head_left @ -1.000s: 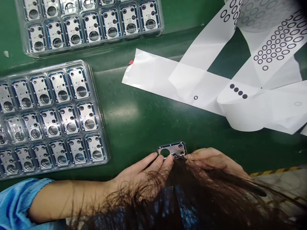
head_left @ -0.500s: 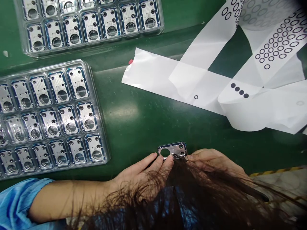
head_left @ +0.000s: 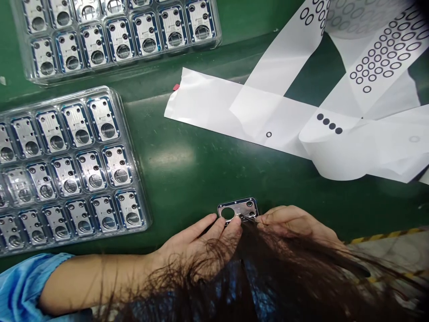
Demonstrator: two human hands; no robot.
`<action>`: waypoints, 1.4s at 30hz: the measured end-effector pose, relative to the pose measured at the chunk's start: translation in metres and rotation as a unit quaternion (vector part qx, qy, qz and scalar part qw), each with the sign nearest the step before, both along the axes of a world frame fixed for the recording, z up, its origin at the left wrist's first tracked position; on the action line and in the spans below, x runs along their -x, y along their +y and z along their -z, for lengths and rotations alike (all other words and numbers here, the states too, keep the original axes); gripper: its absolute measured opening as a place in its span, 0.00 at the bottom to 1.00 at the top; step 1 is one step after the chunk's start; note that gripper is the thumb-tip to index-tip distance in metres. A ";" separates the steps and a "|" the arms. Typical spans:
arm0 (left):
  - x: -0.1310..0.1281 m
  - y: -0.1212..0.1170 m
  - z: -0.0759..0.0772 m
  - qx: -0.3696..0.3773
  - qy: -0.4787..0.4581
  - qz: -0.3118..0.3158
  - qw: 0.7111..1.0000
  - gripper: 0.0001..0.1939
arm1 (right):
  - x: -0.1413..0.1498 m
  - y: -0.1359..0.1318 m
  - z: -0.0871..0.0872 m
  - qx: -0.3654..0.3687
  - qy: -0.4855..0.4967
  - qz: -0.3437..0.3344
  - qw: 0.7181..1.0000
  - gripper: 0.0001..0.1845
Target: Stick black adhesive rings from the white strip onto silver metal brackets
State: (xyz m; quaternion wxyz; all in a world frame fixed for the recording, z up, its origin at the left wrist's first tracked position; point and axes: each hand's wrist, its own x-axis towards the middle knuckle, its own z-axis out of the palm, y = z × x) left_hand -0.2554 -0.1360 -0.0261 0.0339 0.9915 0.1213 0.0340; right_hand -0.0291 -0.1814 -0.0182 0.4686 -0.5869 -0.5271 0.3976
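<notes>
A small silver metal plate with a dark blue rim, one large round hole and smaller holes lies on the green table at lower centre. My left hand has its fingertips on the plate's near edge, holding it in place. From the other side, my right hand pinches a slim dark tool that looks like tweezers, its fine tip over the plate near the small holes. A black ring shows around a small hole at the plate's far right. Long dark hair hides the plate's near right corner and part of both hands.
Two clear plastic trays, one at left and one at upper left, hold rows of similar plates. White backing strips with black rings and dots curl across the upper right. Yellow-black tape shows at lower right.
The whole view has shifted slightly, so the trays and strips sit a little further left. Both hands keep their places at the plate, with the tool tip still over it.
</notes>
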 end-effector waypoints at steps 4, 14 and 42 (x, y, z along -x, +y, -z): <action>-0.001 0.001 0.000 -0.003 0.006 0.003 1.000 0.23 | -0.001 0.000 0.001 -0.002 0.006 -0.005 1.000 0.08; -0.001 0.002 0.001 -0.052 0.020 0.037 0.998 0.20 | 0.000 -0.001 0.001 -0.001 0.009 -0.004 1.000 0.06; -0.002 0.000 0.000 -0.029 0.019 0.025 0.999 0.21 | -0.001 -0.003 0.001 -0.001 0.031 -0.014 0.999 0.09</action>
